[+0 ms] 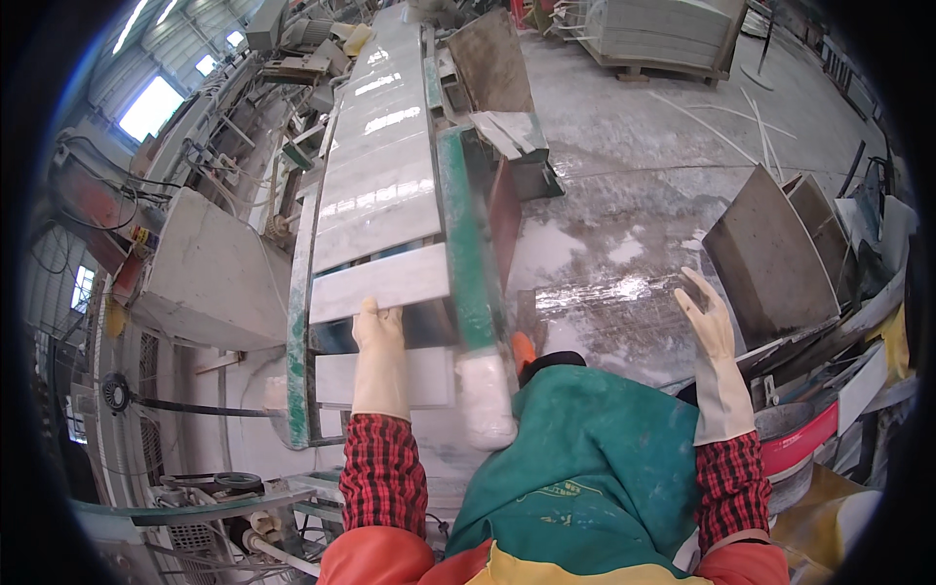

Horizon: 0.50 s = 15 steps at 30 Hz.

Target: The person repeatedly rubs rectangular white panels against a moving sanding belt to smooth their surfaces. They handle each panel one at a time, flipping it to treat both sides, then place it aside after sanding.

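My left hand (378, 336), in a pale rubber glove with a red checked sleeve, reaches forward and its fingers rest on the near edge of a narrow grey stone strip (385, 283) lying across a green-framed conveyor (466, 244). Beyond the strip, longer polished stone slabs (380, 156) lie in a row along the conveyor. My right hand (707, 317), gloved the same way, is raised off to the right with fingers spread, holding nothing, above the wet floor. A green apron (585, 468) covers my front.
A grey machine housing (210, 283) stands left of the conveyor. Dark stone slabs (770, 258) lean upright at the right beside a red-banded bucket (804, 444). A pallet of stacked slabs (663, 34) stands far back on the wet concrete floor (634, 195).
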Motion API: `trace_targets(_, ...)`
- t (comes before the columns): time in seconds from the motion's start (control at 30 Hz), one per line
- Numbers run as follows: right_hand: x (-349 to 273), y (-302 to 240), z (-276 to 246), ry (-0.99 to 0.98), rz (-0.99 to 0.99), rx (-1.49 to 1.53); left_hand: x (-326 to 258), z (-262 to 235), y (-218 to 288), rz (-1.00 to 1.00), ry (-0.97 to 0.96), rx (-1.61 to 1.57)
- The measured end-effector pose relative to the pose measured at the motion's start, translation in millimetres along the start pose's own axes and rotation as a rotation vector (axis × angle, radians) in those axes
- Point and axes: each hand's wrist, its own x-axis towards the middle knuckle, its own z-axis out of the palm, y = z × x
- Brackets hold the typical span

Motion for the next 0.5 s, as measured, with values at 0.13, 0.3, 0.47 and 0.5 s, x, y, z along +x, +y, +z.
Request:
trace_targets(0.13, -1, -2, -8, -0.012, 0.000, -0.104, 14, 5, 0, 0.023, 0.044, 0.056)
trace_targets(0.3, -1, -1, -7, -0.021, 0.011, -0.005, 30, 6, 6, 0.008, 0.025, 0.076)
trace_targets(0.47, 1, 4, -4, -0.019, -0.001, 0.072, 42, 11, 2, 0.014, 0.038, 0.122)
trace_targets(0.5, 2, 5, -3, -0.027, -0.012, 0.073, 47, 9, 4, 0.009, 0.041, 0.156)
